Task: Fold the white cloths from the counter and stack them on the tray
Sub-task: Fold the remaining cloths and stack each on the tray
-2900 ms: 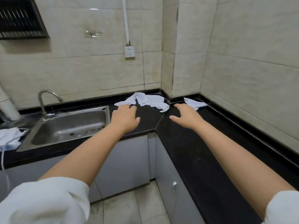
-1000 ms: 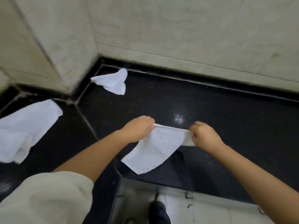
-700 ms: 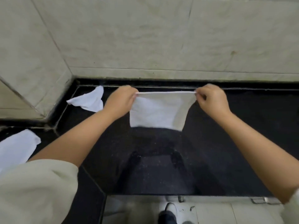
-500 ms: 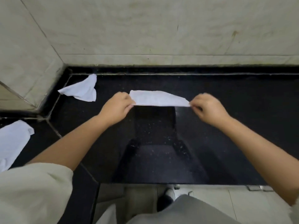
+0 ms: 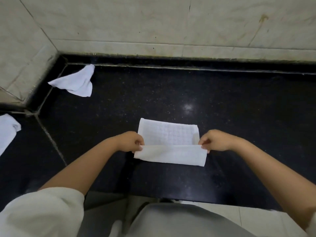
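A white cloth lies on the black counter in front of me, its near edge lifted and turned over towards the far side. My left hand pinches the left corner of that near edge. My right hand pinches the right corner. A crumpled white cloth lies in the back left corner by the wall. Another white cloth shows at the left border, cut off by the frame. No tray is in view.
Tiled walls close the counter at the back and left, with a raised black lip along them. The counter's front edge runs just below my arms, with floor tiles beyond it. A seam crosses the counter at the left.
The cloth was held stretched in the air between both hands; now it rests flat on the counter nearer to me, and both hands hold its near edge lifted over it.
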